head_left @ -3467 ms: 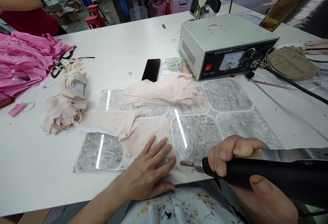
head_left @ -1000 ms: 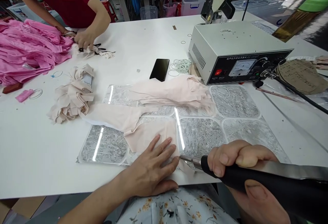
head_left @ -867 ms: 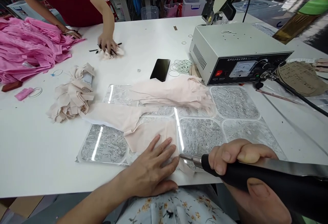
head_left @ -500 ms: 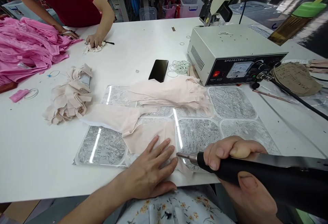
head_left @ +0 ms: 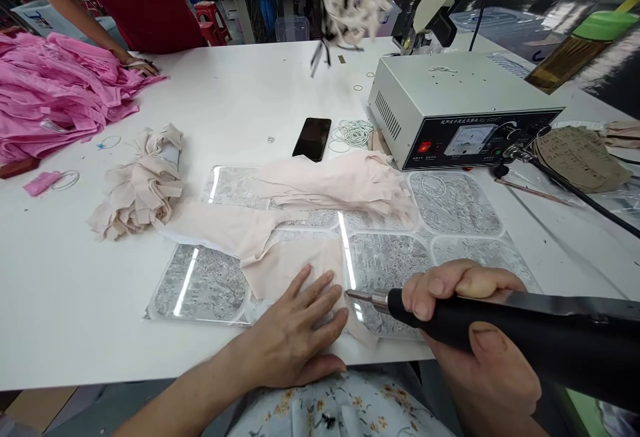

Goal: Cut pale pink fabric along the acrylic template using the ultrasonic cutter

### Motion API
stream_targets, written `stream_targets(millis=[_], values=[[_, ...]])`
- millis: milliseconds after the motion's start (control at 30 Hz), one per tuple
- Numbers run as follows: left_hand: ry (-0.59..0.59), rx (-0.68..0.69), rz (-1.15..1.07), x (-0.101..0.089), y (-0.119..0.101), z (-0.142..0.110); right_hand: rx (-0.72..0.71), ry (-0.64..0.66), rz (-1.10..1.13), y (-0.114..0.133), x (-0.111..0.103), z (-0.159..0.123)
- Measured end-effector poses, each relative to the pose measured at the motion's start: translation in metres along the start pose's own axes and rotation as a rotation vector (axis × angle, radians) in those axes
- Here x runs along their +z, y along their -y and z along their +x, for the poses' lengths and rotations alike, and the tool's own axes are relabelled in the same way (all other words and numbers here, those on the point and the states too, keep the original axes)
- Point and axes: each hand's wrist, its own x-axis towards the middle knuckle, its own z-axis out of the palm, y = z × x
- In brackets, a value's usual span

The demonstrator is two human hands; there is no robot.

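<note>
My left hand (head_left: 300, 334) lies flat with fingers spread on a pale pink fabric piece (head_left: 287, 267), pressing it onto a grey marbled mat (head_left: 390, 257). A flap of the fabric sticks out at the right beyond my fingers. My right hand (head_left: 470, 317) is wrapped round the black handle of a handheld ultrasonic welder (head_left: 560, 340). Its metal tip points left and sits at the fabric's right edge, close to my left fingertips; whether it touches cannot be told. Behind lies a stack of pale pink fabric pieces (head_left: 340, 184). A bundle of beige fabric pieces (head_left: 140, 190) is at the left.
A grey control box (head_left: 465, 110) with a dial stands at the back right, with a cable. Near it are a phone (head_left: 313, 138) and pale elastic loops (head_left: 353, 134). Pink garments (head_left: 65, 97) are heaped at left. A co-worker in red (head_left: 135, 4) holds cream straps (head_left: 353, 7) overhead.
The welder's tip has shifted slightly up along the fabric's edge. My left hand stays in place. The co-worker has lifted the cream straps off the table and swung them right.
</note>
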Motion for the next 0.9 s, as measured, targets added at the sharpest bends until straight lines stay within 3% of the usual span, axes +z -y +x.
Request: stream_targets(millis=[567, 700, 800, 900], values=[[-0.006, 0.007, -0.034, 0.002, 0.001, -0.002, -0.043, -0.011, -0.029, -0.01, -0.001, 0.002], [-0.058, -0.006, -0.086, -0.006, 0.005, -0.005, -0.078, -0.193, 0.006, -0.011, -0.01, 0.003], [-0.154, -0.096, -0.116, -0.019, 0.009, -0.014, -0.072, -0.382, -0.007, -0.008, -0.022, 0.006], [-0.077, -0.18, -0.073, -0.027, 0.011, -0.026, -0.016, -0.562, 0.045, -0.006, -0.033, 0.01]])
